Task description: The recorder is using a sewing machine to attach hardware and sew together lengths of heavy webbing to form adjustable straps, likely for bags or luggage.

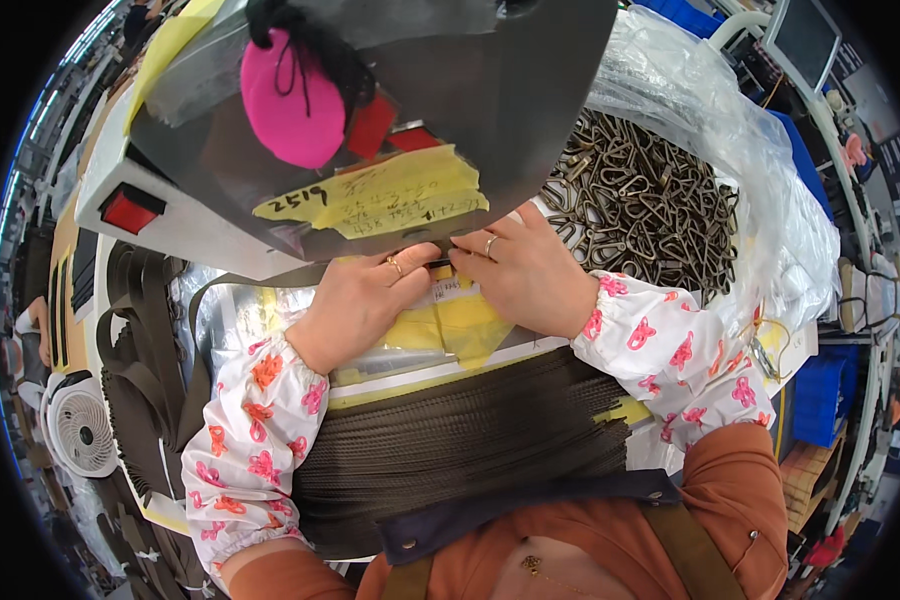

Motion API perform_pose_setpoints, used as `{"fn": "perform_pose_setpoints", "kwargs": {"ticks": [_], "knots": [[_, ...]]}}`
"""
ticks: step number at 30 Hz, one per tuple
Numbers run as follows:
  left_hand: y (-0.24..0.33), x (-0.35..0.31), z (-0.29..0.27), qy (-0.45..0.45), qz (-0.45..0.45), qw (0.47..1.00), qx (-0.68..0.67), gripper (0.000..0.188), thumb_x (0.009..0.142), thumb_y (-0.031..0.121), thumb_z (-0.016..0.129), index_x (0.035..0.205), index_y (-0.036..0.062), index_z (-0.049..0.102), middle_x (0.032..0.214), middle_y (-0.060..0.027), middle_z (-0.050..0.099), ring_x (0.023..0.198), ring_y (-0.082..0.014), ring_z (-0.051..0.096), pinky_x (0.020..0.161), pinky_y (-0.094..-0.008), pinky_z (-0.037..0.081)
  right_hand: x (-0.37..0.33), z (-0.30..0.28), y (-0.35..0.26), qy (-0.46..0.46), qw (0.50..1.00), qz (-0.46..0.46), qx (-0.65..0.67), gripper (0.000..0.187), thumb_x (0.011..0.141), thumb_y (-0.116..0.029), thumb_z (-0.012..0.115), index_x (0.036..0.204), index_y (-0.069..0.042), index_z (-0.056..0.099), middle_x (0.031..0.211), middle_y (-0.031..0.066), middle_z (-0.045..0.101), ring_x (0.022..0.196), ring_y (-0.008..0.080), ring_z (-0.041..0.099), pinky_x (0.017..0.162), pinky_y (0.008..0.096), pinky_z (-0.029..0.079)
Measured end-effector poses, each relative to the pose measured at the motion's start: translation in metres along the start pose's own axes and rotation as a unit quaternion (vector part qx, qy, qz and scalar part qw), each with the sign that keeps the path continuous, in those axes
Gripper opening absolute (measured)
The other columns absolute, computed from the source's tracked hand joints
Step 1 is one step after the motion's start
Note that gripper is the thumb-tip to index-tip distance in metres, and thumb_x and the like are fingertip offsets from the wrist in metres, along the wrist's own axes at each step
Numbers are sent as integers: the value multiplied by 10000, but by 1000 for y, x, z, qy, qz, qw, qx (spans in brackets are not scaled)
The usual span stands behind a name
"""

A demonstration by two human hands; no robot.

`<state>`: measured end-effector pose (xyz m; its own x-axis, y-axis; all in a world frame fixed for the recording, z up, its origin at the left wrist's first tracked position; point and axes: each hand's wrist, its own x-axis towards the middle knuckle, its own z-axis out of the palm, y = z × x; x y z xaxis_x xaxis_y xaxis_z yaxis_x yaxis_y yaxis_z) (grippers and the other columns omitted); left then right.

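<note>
Both hands work close together under the front edge of a large grey machine head (530, 110). My left hand (355, 300) is closed, with its fingertips pressed on a dark olive webbing strap (260, 277) that runs in from the left. Almost touching it, my right hand (528, 275) has its fingers bent and pinched at the same spot; what they hold is hidden by the hand and the machine. Below the hands, yellow tape (450, 325) covers part of the work surface. A thick stack of dark webbing strips (450, 440) lies between my forearms and my body.
Right of the machine, a heap of bronze-coloured metal snap hooks (650, 195) sits by clear plastic sheeting (770, 165). Loops of webbing (135, 340) hang at the left, near a white fan (80, 425). A blue bin (823, 395) stands at the right.
</note>
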<state>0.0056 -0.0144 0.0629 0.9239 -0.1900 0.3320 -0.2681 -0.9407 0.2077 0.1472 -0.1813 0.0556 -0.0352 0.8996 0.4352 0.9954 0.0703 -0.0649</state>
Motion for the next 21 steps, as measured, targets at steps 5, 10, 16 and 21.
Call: {"fn": "perform_pose_setpoints", "kwargs": {"ticks": [5, 10, 16, 21], "knots": [[-3, -6, 5, 1, -15, 1000, -18, 103, 731, 32, 624, 818, 24, 570, 1045, -72, 622, 892, -294, 621, 716, -332, 532, 1, -4, -4, -7, 1000, -5, -26, 173, 732, -120, 554, 875, -73, 639, 1002, 4, 594, 967, 156, 524, 993, 449, 297], [-5, -7, 9, 12, -32, 999, -34, 102, 735, 26, 621, 831, 29, 587, 1014, -69, 632, 874, -283, 626, 699, -328, 530, 1, -3, -4, -22, 999, -2, -41, 203, 740, -120, 549, 912, -60, 638, 1025, 15, 599, 973, 160, 528, 1009, 465, 279], [-11, -9, 13, 0, -106, 993, -54, 124, 765, 14, 599, 885, 47, 612, 1028, -55, 640, 821, -264, 637, 669, -323, 519, 1, -3, 0, -47, 997, 8, -55, 241, 754, -123, 540, 967, -61, 635, 1073, 28, 606, 1010, 166, 521, 1005, 474, 281], [-29, -12, 25, 53, -112, 991, -52, 289, 736, 41, 587, 996, 147, 655, 869, -72, 652, 706, -274, 621, 612, -352, 498, 7, 3, 8, -52, 997, 11, -64, 256, 770, -131, 530, 995, -68, 633, 1096, 21, 602, 1029, 175, 515, 999, 487, 281]]}}
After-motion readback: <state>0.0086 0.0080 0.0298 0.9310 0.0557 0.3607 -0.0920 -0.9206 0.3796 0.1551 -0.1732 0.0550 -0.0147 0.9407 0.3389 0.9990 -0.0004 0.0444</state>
